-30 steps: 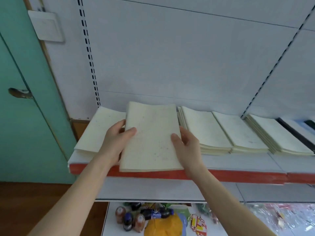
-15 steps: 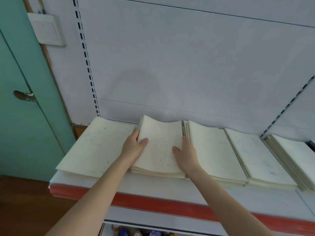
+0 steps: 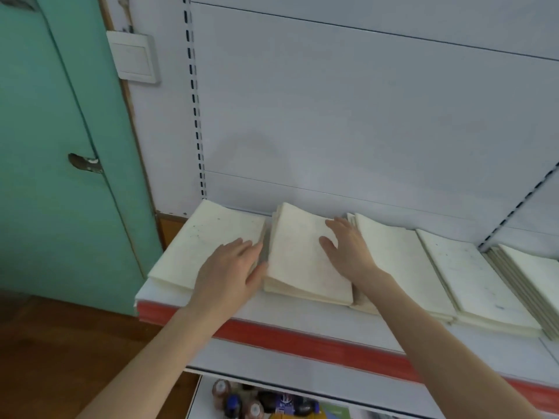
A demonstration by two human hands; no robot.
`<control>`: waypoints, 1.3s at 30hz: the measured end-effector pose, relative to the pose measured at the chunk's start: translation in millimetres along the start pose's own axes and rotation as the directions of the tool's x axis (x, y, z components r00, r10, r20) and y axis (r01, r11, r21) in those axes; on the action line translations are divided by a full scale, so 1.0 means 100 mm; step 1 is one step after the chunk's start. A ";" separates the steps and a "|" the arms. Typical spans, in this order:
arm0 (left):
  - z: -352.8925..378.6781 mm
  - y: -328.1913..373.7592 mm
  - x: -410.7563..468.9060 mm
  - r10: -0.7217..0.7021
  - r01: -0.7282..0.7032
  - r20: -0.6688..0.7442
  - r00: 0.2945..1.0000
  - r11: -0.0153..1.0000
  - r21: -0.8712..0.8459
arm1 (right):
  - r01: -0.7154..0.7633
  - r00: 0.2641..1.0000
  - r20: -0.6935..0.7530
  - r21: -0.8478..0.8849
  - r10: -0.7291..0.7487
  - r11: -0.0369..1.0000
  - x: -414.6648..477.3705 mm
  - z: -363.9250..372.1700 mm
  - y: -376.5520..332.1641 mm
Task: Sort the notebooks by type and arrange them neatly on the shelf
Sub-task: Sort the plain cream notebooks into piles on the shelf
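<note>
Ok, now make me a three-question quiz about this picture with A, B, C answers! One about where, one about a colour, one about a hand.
1. Where does the right hand rest? A) door handle B) second notebook stack from the left C) bottles below
2. What colour is the shelf's front strip? A) blue B) red C) yellow
3. How is the left hand? A) fist B) gripping a bottle C) open, fingers straight
1 B: it lies flat on that stack. 2 B: a red band runs along the edge. 3 C: straight fingers, holding nothing.
</note>
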State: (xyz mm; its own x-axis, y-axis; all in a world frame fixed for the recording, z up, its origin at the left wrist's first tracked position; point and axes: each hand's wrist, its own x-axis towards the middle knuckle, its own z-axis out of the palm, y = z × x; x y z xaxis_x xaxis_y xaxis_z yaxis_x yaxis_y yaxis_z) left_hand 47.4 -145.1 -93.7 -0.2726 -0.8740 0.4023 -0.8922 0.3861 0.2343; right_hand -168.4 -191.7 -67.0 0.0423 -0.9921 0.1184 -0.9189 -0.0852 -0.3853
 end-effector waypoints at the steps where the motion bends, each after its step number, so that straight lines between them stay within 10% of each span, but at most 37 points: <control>1: -0.06 -0.08 -0.12 -0.009 0.008 0.024 1.000 1.000 0.031 | 0.021 1.000 -0.008 -0.010 -0.021 1.000 0.01 0.02 -0.09; 10: -0.74 -0.74 -1.17 -0.109 0.109 0.006 0.994 0.994 -0.012 | 0.252 0.964 0.066 0.077 -0.257 0.965 -0.23 0.63 -1.34; 18: -0.98 -1.10 -1.75 -0.168 0.168 -0.070 0.983 0.986 0.005 | 0.334 0.932 0.233 -0.248 -0.279 0.909 -0.35 1.28 -1.67; 23: -0.96 -1.07 -1.74 -0.333 0.303 -0.060 0.941 0.908 -0.288 | 0.309 0.920 0.239 0.045 -0.310 0.950 -0.42 1.02 -1.70; 26: -1.02 -1.01 -1.55 -0.532 0.448 0.069 0.844 0.626 -0.639 | 0.236 0.969 0.008 0.268 -0.248 0.934 -0.60 0.76 -1.81; 31: -1.08 -1.01 -1.17 -0.419 0.408 0.571 0.706 -0.419 -0.811 | 0.502 0.865 -0.127 0.185 -0.486 0.845 -1.30 0.75 -2.06; 35: -1.03 -1.06 -1.17 -0.403 0.497 0.627 0.667 -0.386 -0.777 | 0.760 0.644 0.054 0.067 -0.763 0.646 -1.51 1.00 -2.02; 39: -0.98 -1.21 -1.30 -0.528 0.406 0.513 0.677 -0.314 -0.858 | 0.552 0.769 0.087 0.412 -0.634 0.725 -1.19 0.81 -1.81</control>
State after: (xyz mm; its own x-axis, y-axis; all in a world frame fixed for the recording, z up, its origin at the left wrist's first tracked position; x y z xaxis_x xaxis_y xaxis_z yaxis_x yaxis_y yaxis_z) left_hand 226.4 -49.6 -87.7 0.1014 -0.9468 -0.3055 0.4787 -0.2228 0.8493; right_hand 24.9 -66.0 -85.4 0.6490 -0.7165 0.2559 -0.4815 -0.6472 -0.5910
